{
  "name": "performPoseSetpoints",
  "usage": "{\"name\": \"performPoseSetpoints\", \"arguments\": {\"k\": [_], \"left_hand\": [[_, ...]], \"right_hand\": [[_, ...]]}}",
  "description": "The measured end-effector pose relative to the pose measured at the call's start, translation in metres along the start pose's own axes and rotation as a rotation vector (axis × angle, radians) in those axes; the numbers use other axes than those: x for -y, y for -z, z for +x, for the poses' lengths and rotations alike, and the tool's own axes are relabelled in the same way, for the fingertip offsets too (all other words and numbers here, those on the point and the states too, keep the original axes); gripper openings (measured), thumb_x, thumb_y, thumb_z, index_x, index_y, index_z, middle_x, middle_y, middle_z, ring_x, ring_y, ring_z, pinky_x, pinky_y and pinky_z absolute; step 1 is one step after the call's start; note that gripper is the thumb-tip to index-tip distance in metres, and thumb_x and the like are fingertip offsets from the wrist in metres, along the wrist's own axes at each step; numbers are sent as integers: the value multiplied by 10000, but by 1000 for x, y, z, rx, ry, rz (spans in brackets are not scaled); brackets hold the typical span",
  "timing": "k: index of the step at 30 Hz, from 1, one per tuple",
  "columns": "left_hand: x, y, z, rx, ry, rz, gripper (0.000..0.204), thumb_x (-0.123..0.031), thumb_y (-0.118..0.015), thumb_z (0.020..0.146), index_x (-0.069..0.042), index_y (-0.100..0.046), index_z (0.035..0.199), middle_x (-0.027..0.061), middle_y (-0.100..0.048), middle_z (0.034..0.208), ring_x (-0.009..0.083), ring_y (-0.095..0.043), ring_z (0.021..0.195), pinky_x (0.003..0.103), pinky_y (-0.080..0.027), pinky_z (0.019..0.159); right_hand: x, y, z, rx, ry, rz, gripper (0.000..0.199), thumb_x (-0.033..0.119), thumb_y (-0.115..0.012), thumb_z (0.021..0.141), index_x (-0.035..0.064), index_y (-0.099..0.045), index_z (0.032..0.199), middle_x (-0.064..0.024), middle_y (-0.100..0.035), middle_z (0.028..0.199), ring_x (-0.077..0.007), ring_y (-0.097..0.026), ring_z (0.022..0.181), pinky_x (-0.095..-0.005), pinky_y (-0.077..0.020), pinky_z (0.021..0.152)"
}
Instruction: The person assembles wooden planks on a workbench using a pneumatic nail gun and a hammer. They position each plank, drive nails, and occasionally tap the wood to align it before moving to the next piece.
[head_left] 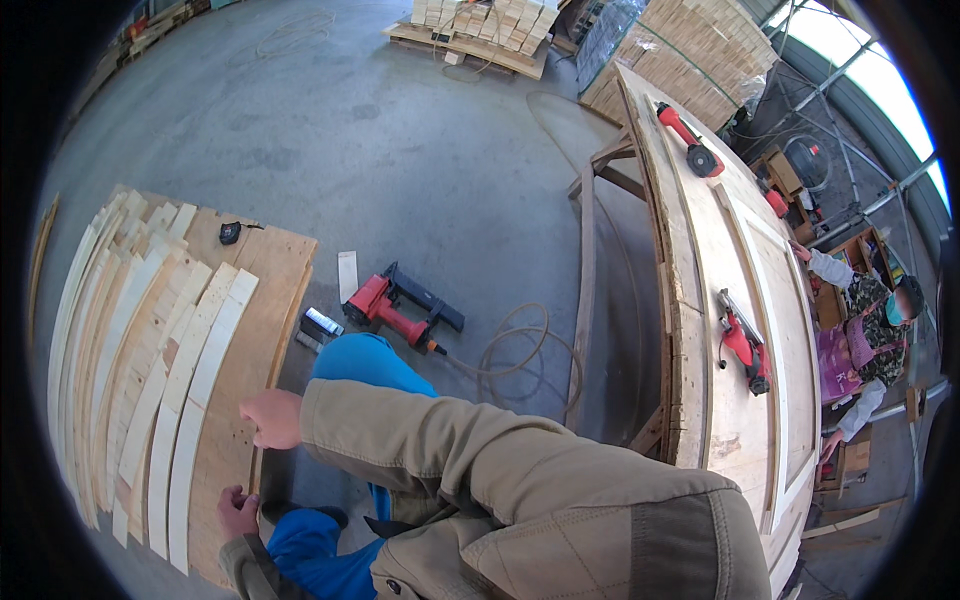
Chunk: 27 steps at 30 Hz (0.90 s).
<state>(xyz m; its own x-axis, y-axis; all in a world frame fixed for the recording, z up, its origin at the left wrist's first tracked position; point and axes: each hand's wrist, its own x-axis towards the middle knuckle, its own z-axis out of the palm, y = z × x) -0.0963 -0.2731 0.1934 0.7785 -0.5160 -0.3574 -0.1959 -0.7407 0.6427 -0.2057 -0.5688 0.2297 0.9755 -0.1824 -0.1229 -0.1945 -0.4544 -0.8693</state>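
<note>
- Curling over the right edge of the plywood board [255,340], the left hand [238,512] sits in the lower left of the frame; its fingers are bent, but I cannot tell whether they grip anything.
- The right hand [272,418] is just above it in the frame, fingers folded, at the same edge; whether it is closed on something cannot be told either.
- The board lies at the left of the frame, bearing a row of pale wooden strips [205,385] side by side, some overlapping.
- A black tape measure [230,233] rests near the board's upper edge.
- Right of the board, a red and black nail gun [390,308] lies on the grey floor [400,150], its hose [520,335] looped at the frame's centre.
- At the right, a large wooden table [715,400] carries a pale wooden frame [770,300] and two red tools, one at the top [692,145], one mid-table [742,345].
- Beyond it, far right, a co-worker [862,335] reaches toward the table.
- Stacked timber [690,60] fills the upper right.
</note>
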Motion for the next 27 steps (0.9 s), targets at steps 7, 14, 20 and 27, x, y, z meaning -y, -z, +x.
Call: {"name": "performPoseSetpoints", "arguments": {"k": [7, 14, 20, 27], "left_hand": [[10, -2, 4, 24, 3, -19, 386, -54, -802, 864, 48, -675, 1214, 161, -742, 948, 236, -711, 868, 383, -587, 804], [14, -12, 22, 50, -66, 27, 377, -52, -815, 843, 42, -677, 1181, 147, -721, 906, 242, -698, 840, 395, -579, 794], [-20, -18, 43, 76, -112, 26, 393, -53, -820, 827, 47, -675, 1178, 167, -735, 933, 247, -710, 863, 394, -586, 803], [-49, -31, 63, 182, -100, 42, 432, -81, -801, 834, 5, -660, 1232, 148, -709, 1053, 257, -695, 941, 420, -584, 869]], "right_hand": [[7, 6, -3, -2, 38, 55, 497, 199, -820, 820, -20, -660, 1237, -228, -737, 1086, -408, -722, 1032, -498, -568, 882], [38, 78, -40, -104, 147, 514, 485, 132, -791, 877, -56, -611, 1286, -139, -706, 917, -221, -704, 751, -370, -567, 661], [1, 135, -94, -272, 87, 708, 423, 64, -755, 901, -70, -590, 1267, -101, -685, 881, -156, -659, 672, -327, -531, 579], [-29, 131, -116, -450, 34, 758, 434, 41, -735, 942, -69, -551, 1319, -86, -673, 900, -137, -637, 727, -303, -517, 668]]}}
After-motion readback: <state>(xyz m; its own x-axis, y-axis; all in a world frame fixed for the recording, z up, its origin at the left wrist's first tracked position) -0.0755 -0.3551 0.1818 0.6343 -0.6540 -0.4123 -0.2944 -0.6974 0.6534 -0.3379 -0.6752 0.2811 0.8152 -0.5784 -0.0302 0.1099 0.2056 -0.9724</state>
